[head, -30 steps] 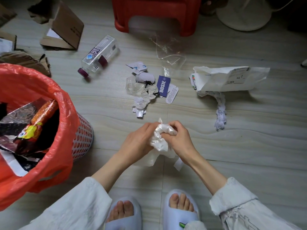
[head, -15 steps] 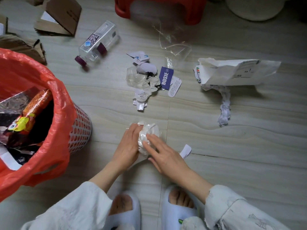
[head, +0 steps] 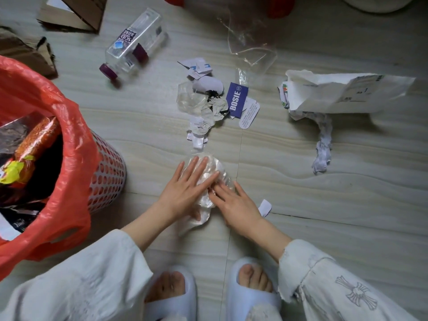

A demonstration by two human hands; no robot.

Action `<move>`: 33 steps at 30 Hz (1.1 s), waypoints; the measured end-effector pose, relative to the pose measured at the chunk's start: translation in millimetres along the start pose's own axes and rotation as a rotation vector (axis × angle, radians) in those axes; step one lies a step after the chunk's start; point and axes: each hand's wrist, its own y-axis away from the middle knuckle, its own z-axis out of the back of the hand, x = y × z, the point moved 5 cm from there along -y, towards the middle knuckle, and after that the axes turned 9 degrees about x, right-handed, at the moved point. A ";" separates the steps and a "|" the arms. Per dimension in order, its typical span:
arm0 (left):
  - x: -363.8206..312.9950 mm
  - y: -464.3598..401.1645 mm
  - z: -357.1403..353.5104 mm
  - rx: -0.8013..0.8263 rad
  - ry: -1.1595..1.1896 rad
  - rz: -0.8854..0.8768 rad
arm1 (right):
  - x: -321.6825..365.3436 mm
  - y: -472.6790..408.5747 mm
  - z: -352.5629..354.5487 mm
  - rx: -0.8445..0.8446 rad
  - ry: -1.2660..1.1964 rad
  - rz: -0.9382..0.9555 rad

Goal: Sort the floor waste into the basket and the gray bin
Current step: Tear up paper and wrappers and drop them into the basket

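Note:
A crumpled clear plastic wrapper (head: 212, 167) lies on the floor just ahead of my feet. My left hand (head: 185, 188) presses flat on it with straight fingers. My right hand (head: 234, 202) lies beside it, fingers straight, tips touching the wrapper's near edge. At the left stands the white perforated basket (head: 106, 174), lined with a red bag (head: 69, 126) and holding snack wrappers. The gray bin is not in view.
Beyond my hands lies a pile of paper scraps, tags and clear film (head: 213, 100). A clear plastic bottle (head: 134, 42) lies at the upper left beside cardboard (head: 74, 12). A torn white mailer bag (head: 347, 91) is at the right. A small paper scrap (head: 265, 206) sits by my right wrist.
Both hands held the wrapper bunched above the floor; they have lowered it and now flatten it against the floor with straight fingers. The camera has tilted closer.

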 end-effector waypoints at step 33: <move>-13.3 60.6 98.2 -0.270 0.405 0.251 | -40.9 77.1 121.2 -0.477 -0.383 -0.383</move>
